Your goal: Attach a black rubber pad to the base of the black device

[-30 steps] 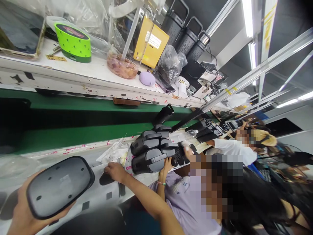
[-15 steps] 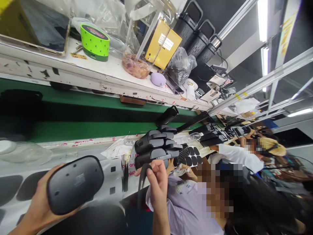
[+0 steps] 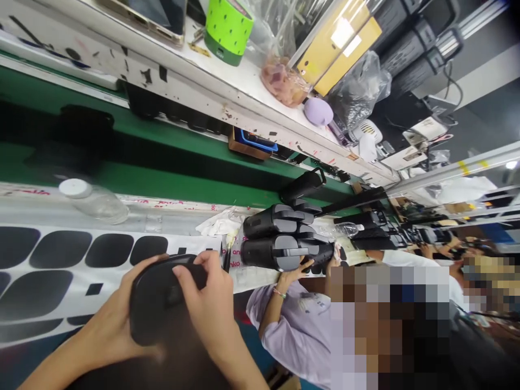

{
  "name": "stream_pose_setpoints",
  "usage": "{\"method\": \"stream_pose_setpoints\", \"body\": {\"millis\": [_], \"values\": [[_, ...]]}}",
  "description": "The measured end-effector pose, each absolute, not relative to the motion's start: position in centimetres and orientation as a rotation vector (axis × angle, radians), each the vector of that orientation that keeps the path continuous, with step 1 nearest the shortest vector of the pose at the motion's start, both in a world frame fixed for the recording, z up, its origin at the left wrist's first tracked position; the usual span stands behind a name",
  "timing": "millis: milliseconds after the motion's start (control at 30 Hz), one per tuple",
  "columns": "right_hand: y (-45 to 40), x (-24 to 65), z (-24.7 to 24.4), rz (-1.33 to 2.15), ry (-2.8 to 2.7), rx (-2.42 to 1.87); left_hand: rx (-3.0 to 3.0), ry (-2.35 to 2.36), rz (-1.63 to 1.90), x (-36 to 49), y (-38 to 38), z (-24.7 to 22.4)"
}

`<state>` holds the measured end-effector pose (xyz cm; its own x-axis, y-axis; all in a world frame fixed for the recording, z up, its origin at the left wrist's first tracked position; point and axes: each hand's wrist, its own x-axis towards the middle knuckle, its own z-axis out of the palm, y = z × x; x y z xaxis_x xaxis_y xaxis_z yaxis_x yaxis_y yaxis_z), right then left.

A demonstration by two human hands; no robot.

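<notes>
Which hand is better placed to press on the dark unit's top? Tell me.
Probably right. The right hand lies over the dark unit, fingers spread on top; the left hand cups its side.

**One head-worn view, tilted along the bench**

A single camera sits on the person's head, looking forward and down, rolled so the bench [image 3: 49, 271] runs slantwise across the frame. It is close: the person's own hands fill the foreground just below the bench edge. Beyond the bench lie the green conveyor [image 3: 162, 184] and, above that, a cluttered shelf [image 3: 227, 92]. There is no second view to share with.
</notes>
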<state>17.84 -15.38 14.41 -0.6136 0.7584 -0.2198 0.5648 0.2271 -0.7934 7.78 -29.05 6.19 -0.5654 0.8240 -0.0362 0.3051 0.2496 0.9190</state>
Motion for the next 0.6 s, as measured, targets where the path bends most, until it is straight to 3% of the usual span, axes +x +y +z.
{"method": "stream_pose_setpoints", "body": {"millis": [600], "values": [[-14.6,17.2,14.5,1.266,-2.367,-1.069,0.84,1.641,1.419,7.34,-29.25,7.13]]}}
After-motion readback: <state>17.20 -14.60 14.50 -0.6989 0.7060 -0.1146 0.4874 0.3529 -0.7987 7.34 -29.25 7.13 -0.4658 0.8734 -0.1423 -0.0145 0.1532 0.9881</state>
